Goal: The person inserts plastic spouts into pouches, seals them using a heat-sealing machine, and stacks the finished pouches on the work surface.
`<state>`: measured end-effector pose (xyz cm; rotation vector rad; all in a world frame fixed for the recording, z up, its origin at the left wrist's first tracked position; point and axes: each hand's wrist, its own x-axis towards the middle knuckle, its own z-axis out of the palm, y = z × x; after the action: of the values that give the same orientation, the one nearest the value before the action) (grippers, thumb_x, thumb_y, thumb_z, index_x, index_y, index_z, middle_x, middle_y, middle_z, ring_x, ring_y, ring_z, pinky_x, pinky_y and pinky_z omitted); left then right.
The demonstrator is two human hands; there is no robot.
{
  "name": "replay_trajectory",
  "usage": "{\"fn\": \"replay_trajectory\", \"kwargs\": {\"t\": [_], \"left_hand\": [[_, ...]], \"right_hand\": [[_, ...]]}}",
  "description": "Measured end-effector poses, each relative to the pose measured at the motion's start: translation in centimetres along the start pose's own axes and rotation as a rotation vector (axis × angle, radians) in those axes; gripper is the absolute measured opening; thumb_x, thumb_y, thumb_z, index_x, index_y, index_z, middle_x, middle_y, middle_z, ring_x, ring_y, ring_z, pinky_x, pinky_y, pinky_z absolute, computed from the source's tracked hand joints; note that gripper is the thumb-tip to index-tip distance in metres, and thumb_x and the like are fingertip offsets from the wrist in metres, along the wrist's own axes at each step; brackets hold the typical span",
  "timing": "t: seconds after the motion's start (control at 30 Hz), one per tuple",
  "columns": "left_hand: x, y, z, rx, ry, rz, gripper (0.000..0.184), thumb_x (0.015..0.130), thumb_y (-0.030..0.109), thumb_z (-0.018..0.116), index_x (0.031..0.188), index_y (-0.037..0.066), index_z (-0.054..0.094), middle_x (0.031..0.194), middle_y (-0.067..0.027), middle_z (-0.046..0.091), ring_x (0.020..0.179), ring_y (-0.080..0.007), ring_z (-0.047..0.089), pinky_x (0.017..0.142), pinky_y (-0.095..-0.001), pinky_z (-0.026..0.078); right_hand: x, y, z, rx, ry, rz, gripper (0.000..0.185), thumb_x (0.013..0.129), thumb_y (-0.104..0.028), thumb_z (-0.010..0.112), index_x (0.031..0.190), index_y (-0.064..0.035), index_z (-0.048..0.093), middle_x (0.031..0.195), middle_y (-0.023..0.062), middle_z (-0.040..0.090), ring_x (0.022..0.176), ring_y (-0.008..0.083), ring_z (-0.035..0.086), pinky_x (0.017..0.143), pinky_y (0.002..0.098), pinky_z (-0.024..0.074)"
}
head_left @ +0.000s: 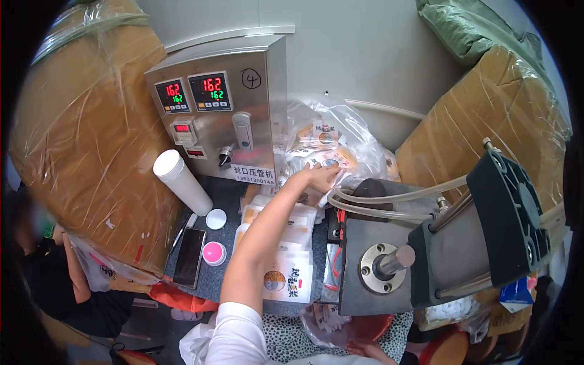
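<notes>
My left hand reaches to the front of a clear plastic bag filled with printed packets. Its fingers are apart and touch the packets there. Below the forearm, flat white printed pouches lie in a stack on the dark worktop. My right hand is low in the view, beside a red basin and a clear bag of small packets; its fingers are partly hidden, and what they hold, if anything, cannot be made out.
A steel control box stands behind the worktop. Left are a white bottle, a phone and a pink-topped round container. A metal press with hoses stands right. Wrapped cartons flank both sides. Another person's arm shows far left.
</notes>
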<state>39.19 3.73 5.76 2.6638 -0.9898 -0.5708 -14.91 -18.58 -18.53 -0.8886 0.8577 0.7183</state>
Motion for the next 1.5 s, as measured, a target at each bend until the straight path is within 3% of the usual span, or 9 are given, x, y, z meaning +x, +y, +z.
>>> {"fn": "replay_trajectory", "kwargs": {"t": [0.23,0.37,0.57,0.7,0.93,1.07,1.2,1.3,1.5], "left_hand": [[-6.4,0.9,0.9,0.140,0.085,0.033,0.109,0.074,0.035,0.078,0.159,0.027,0.011,0.162,-0.0166,0.024,0.150,-0.0392,0.019,0.116,-0.0666,0.011],[-6.4,0.6,1.5,-0.095,0.219,0.088,0.087,0.086,0.035,0.070,0.155,0.009,0.025,0.156,-0.0157,0.036,0.144,-0.0331,0.035,0.118,-0.0572,0.020],[-8.8,2.8,1.0,-1.318,0.207,0.049,0.082,0.095,0.041,0.059,0.155,0.001,0.021,0.156,-0.0230,0.033,0.142,-0.0297,0.037,0.115,-0.0388,0.031],[-10.6,5.2,1.1,-1.245,0.210,0.005,0.088,0.094,0.037,0.060,0.156,-0.002,0.012,0.157,-0.0247,0.028,0.143,-0.0293,0.034,0.114,-0.0382,0.033],[-10.6,7.9,-1.3,-1.326,0.217,-0.098,0.032,0.088,0.021,0.056,0.108,-0.004,0.055,0.108,-0.0140,0.060,0.091,-0.0165,0.060,0.077,-0.0308,0.051],[-9.6,7.8,-2.4,-1.192,0.249,-0.332,0.037,0.089,0.024,0.059,0.111,-0.005,0.064,0.112,-0.0173,0.063,0.096,-0.0215,0.063,0.084,-0.0323,0.051],[-9.7,8.4,-3.4,-0.960,0.424,-0.395,0.039,0.091,0.020,0.058,0.122,-0.001,0.065,0.120,-0.0200,0.065,0.109,-0.0240,0.062,0.091,-0.0344,0.049],[-7.6,1.4,-1.2,-0.997,0.734,-0.010,0.030,0.093,0.013,0.056,0.116,-0.002,0.069,0.110,-0.0161,0.071,0.102,-0.0237,0.065,0.090,-0.0346,0.048],[-25.0,14.0,5.5,-0.909,1.805,-0.021,0.034,0.105,0.013,0.044,0.133,-0.004,0.049,0.131,-0.0169,0.056,0.116,-0.0231,0.057,0.103,-0.0356,0.043]], "right_hand": [[1.0,0.6,-0.2,0.080,-0.055,0.050,0.027,0.100,-0.020,0.060,0.120,-0.0031,0.059,0.111,0.0105,0.067,0.097,0.0201,0.066,0.088,0.0340,0.0558],[1.7,1.6,-1.4,0.097,-0.026,0.042,0.025,0.100,-0.018,0.059,0.119,-0.0020,0.060,0.109,0.0122,0.067,0.097,0.0212,0.066,0.087,0.0340,0.0561],[-1.6,0.4,1.5,0.081,-0.046,-0.021,0.023,0.100,-0.013,0.057,0.120,-0.0010,0.059,0.109,0.0137,0.067,0.096,0.0217,0.066,0.086,0.0338,0.0566],[-2.9,-0.3,2.8,0.039,-0.016,-0.036,0.024,0.100,-0.009,0.055,0.122,0.0008,0.056,0.110,0.0128,0.067,0.095,0.0193,0.066,0.082,0.0304,0.0567],[-3.5,-0.2,3.1,0.019,-0.013,-0.063,0.023,0.100,-0.009,0.054,0.122,-0.0002,0.057,0.108,0.0108,0.067,0.092,0.0174,0.065,0.080,0.0288,0.0561],[-3.4,0.0,2.7,0.022,-0.036,-0.076,0.023,0.100,-0.009,0.055,0.122,-0.0004,0.057,0.108,0.0106,0.067,0.092,0.0171,0.065,0.080,0.0292,0.0561],[-4.0,-0.2,3.1,0.031,-0.024,-0.085,0.023,0.100,-0.010,0.056,0.122,-0.0007,0.057,0.108,0.0108,0.067,0.091,0.0171,0.065,0.080,0.0300,0.0561],[-4.0,0.0,2.8,0.049,-0.036,-0.093,0.024,0.100,-0.010,0.056,0.123,-0.0008,0.057,0.108,0.0108,0.067,0.091,0.0169,0.065,0.080,0.0298,0.0558],[-5.2,-0.6,2.6,-0.084,-0.066,-0.209,0.025,0.101,-0.013,0.055,0.122,0.0005,0.060,0.108,0.0100,0.069,0.091,0.0156,0.064,0.082,0.0278,0.0540]]}}
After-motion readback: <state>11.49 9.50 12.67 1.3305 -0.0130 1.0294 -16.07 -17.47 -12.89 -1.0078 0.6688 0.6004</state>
